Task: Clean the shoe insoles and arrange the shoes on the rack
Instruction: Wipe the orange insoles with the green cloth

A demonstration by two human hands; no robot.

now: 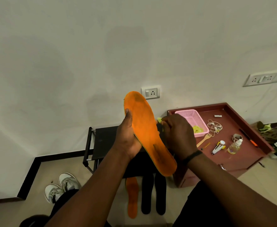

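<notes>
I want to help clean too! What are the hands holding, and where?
The left hand grips the orange insole by its long edge, mid-length. The right hand pinches a yellow-green cloth against the opposite edge.

Both forearms are bare with no sleeves reaching into sight, the left hand (pixel 128 136) wears nothing, the right hand (pixel 177 133) has a thin black band (pixel 192 155) snug round its wrist, and dark, black-looking clothing (pixel 198 208) covers the legs below the arms.
</notes>
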